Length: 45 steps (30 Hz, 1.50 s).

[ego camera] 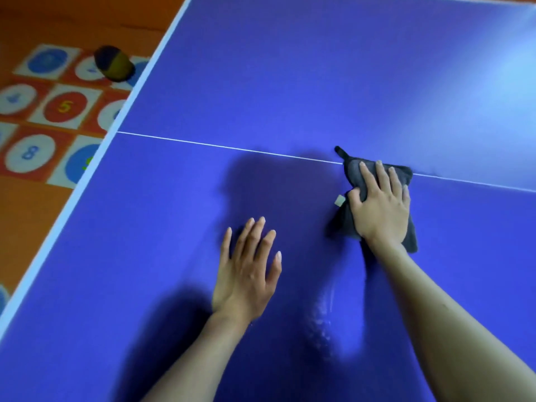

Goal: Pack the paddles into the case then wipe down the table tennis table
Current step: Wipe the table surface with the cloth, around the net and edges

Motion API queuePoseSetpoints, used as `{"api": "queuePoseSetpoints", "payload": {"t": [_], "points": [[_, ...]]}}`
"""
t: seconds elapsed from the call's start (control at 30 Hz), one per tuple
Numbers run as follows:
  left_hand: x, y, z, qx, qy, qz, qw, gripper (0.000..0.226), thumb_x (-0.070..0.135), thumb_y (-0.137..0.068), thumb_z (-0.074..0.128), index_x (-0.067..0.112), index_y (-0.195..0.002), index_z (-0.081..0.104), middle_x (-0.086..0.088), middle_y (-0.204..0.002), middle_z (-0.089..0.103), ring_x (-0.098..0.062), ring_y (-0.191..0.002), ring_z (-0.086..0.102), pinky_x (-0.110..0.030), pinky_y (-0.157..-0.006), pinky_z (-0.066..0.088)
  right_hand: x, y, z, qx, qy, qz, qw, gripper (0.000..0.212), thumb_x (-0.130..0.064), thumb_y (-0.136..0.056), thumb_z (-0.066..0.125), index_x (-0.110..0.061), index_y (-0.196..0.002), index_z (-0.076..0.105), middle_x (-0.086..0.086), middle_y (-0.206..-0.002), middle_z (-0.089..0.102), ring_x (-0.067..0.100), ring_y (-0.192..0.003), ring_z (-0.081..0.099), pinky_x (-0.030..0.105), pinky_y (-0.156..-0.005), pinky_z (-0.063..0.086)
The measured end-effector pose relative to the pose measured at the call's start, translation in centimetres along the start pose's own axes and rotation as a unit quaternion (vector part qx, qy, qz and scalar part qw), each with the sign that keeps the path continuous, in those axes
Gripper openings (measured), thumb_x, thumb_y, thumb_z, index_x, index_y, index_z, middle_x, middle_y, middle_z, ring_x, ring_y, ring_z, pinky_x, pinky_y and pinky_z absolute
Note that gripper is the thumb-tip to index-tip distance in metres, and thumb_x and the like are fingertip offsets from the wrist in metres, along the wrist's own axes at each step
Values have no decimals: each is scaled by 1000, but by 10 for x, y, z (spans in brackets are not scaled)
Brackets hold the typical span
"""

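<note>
The blue table tennis table [290, 82] fills most of the view, with a thin white centre line across it. A dark grey cloth [351, 169] with a small white tag lies on the table over that line. My right hand [380, 204] presses flat on the cloth, fingers spread and thumb against its left edge. My left hand [249, 271] rests flat on the bare table surface to the left, fingers straight, holding nothing. A faint wet streak [324, 314] shows on the table between my forearms. No paddles or case are in view.
The table's white left edge [87, 181] runs diagonally. Beyond it lies an orange floor with a numbered play mat [63, 108]. A dark and yellow rounded object [114, 63] sits on the mat near the table edge.
</note>
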<state>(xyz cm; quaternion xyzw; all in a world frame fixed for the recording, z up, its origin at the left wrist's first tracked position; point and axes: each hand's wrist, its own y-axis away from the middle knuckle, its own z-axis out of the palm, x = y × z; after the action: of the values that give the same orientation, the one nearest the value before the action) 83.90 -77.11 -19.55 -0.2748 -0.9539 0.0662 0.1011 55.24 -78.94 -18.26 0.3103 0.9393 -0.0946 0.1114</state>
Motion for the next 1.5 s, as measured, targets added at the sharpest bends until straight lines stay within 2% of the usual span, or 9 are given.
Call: {"api": "queuePoseSetpoints", "payload": {"t": [0.13, 0.27, 0.5, 0.73, 0.83, 0.93, 1.07, 1.5], "points": [[-1, 0, 0, 7, -4, 16, 1000, 49, 40, -110, 31, 17, -147, 53, -5, -162, 40, -23, -152, 35, -56, -122, 27, -2, -17, 5, -6, 13, -8, 1000, 59, -41, -102, 46, -35, -160, 38, -2, -171, 28, 21, -159, 18, 49, -129, 13], [-3, -1, 2, 12, 13, 29, 999, 48, 39, -109, 33, 17, -147, 52, -5, -162, 41, -24, -153, 33, -59, -122, 25, -7, 3, 5, -10, 16, 7, 1000, 59, -40, -103, 41, -34, -162, 36, -1, -172, 26, 23, -160, 17, 49, -129, 14], [-2, -3, 3, 53, 69, 34, 996, 47, 42, -109, 33, 18, -142, 58, -3, -156, 50, -22, -151, 37, -59, -122, 23, -36, 134, 3, 21, 18, -38, 999, 65, -43, -94, 37, -33, -158, 43, 1, -168, 37, 25, -158, 27, 50, -128, 21], [-8, 5, -7, 118, 200, 0, 973, 48, 42, -106, 36, 14, -133, 63, -6, -147, 58, -26, -147, 43, -56, -121, 27, -58, 264, -5, 39, 20, -34, 998, 64, -42, -94, 38, -31, -155, 48, 3, -166, 40, 26, -156, 32, 53, -126, 27], [-18, 18, -10, 105, 169, -22, 980, 49, 42, -104, 37, 12, -133, 62, -9, -148, 58, -30, -145, 45, -57, -118, 29, -66, 315, -7, 53, 25, -40, 998, 61, -40, -94, 41, -29, -153, 52, 4, -165, 42, 27, -155, 34, 54, -123, 31], [-41, 22, -12, 98, 119, 3, 988, 49, 43, -104, 37, 12, -134, 61, -10, -149, 56, -30, -145, 45, -58, -118, 28, -69, 339, -9, 44, 42, -50, 997, 61, -39, -96, 42, -30, -155, 50, 3, -166, 40, 27, -156, 32, 55, -122, 32], [-71, 14, -5, 72, 75, 38, 994, 53, 46, -105, 33, 13, -138, 57, -10, -152, 52, -30, -148, 39, -58, -121, 24, -68, 309, -5, 42, 48, -56, 996, 61, -41, -96, 41, -31, -156, 47, 2, -168, 36, 26, -157, 29, 53, -125, 28], [-67, 14, -10, 46, 49, 15, 998, 51, 42, -105, 41, 16, -145, 55, -6, -160, 44, -26, -153, 34, -58, -122, 24, -86, 98, 24, 40, 9, -8, 999, 60, -44, -97, 41, -30, -154, 47, 0, -167, 37, 26, -156, 28, 51, -127, 22]]}}
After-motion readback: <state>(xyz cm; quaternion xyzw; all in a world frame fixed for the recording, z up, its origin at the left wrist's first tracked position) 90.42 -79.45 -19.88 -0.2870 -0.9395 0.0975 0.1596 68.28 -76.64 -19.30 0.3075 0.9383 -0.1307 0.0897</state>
